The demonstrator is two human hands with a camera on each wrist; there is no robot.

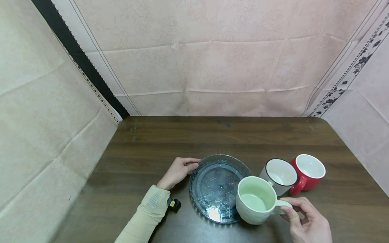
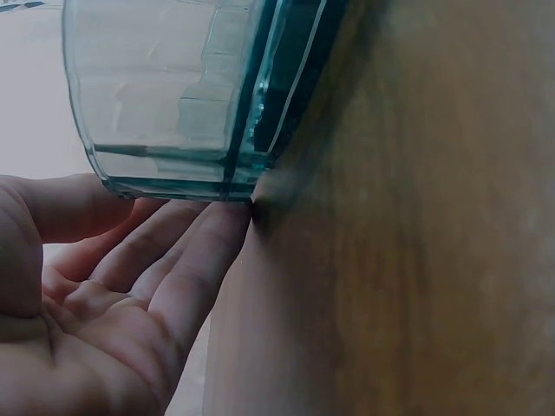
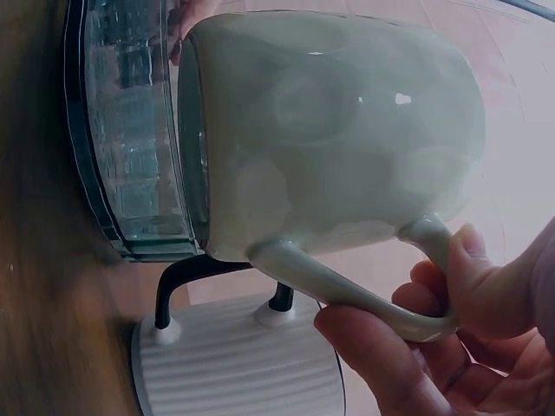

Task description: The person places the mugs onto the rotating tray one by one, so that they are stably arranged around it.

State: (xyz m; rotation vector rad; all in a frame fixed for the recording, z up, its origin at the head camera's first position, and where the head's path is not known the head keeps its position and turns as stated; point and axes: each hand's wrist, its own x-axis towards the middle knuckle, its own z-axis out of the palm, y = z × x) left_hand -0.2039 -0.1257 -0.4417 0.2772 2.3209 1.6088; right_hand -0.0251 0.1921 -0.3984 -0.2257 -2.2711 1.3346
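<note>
My right hand pinches the handle of a pale green mug, thumb on one side and fingers on the other. Raised off the table, the upright mug overlaps the right edge of a round, clear bluish glass dish; in the right wrist view its base is level with the dish's rim. At the dish's left side, my left hand touches the wall. Seen from the left wrist, its fingers are extended, with the tips against the glass. The dish's inside shows no objects.
Behind the green mug stands a white ribbed mug with a dark rim and black handle. Close to its right is a red mug, white inside. All this is on a brown wooden table, with pale cloth hanging around it.
</note>
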